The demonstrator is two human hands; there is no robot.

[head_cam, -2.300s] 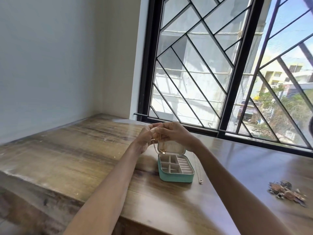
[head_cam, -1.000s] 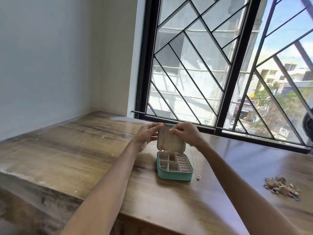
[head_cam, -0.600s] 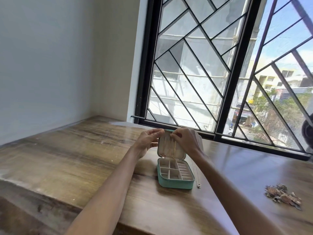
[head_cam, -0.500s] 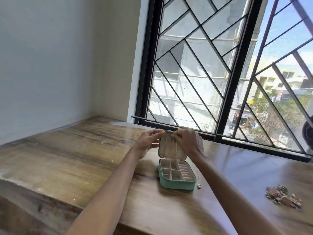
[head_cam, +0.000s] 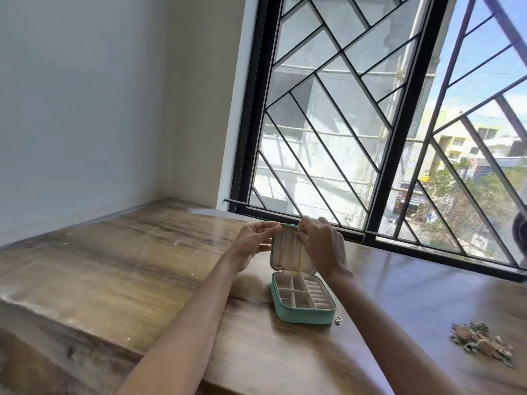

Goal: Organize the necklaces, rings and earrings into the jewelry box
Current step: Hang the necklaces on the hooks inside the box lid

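A small teal jewelry box (head_cam: 302, 316) stands open on the wooden table, its cream lid (head_cam: 281, 252) upright. A thin gold necklace (head_cam: 299, 258) hangs down the inside of the lid. My left hand (head_cam: 253, 240) pinches the lid's top left edge. My right hand (head_cam: 322, 243) pinches the necklace's upper end at the top of the lid. The tray's compartments look empty. A second fine chain with a small ring pendant (head_cam: 338, 320) lies just right of the box.
A pile of mixed jewelry (head_cam: 482, 342) lies on the table far to the right. The wooden table (head_cam: 128, 275) ends at a front edge near me. A barred window (head_cam: 370, 138) stands directly behind the box, a white wall to the left.
Both hands came down from above the box to the lid's top edge, bringing the gold necklace against the inside of the lid. The box has not moved.
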